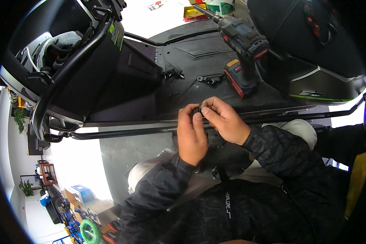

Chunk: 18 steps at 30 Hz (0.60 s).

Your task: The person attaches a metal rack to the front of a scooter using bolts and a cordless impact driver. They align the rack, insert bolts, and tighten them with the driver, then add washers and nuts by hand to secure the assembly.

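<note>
Both my hands meet over the black side bar point(150, 131) of a vehicle. Between them is a small dark part point(197, 110), mostly hidden by the fingers, so its kind does not show. My left hand point(192, 136) pinches it with the thumb and curled fingers. My right hand point(227, 124) pinches at the same piece from the other side, thumb against forefinger. Beyond the hands, a black lever-like bracket point(210, 79) and a cluster of small black parts point(174, 74) lie on the black floor panel point(187, 91).
A cordless power tool point(242, 44) with a red and black battery stands on the floor panel, beside the black seat point(290, 36). A dark body panel point(126, 81) rises at left. Cardboard boxes point(103, 209) and a green coil point(89, 232) are on the floor lower left.
</note>
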Available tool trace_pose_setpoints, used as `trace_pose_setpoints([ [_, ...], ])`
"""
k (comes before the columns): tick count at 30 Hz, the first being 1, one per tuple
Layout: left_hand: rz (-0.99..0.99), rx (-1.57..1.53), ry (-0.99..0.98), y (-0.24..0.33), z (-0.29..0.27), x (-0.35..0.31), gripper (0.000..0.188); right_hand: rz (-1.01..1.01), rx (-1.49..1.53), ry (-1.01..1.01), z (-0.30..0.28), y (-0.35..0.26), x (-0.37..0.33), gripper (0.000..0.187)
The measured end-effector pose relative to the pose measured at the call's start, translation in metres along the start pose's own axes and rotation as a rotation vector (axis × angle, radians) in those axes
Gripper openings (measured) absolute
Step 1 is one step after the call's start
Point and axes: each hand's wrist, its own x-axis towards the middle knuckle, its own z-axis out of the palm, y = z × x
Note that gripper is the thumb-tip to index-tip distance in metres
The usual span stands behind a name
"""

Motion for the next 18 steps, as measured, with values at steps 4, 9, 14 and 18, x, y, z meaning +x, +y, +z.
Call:
trace_pose_setpoints([
  [4,-0.082,-0.101,0.004,-0.002,-0.001,-0.002,0.024,0.005,0.037,0.024,0.005,-0.004,0.003,0.025],
  [9,0.023,0.023,0.002,0.001,-0.002,0.0,0.024,0.319,0.172,-0.102,-0.008,-0.017,0.002,0.033],
  [14,0.065,0.071,0.011,0.005,-0.004,0.001,0.024,0.116,-0.013,-0.082,-0.005,-0.011,0.003,0.021],
  [18,-0.014,-0.027,0.028,0.001,-0.004,0.0,0.025,0.05,0.042,-0.113,-0.003,-0.006,0.001,0.018],
])
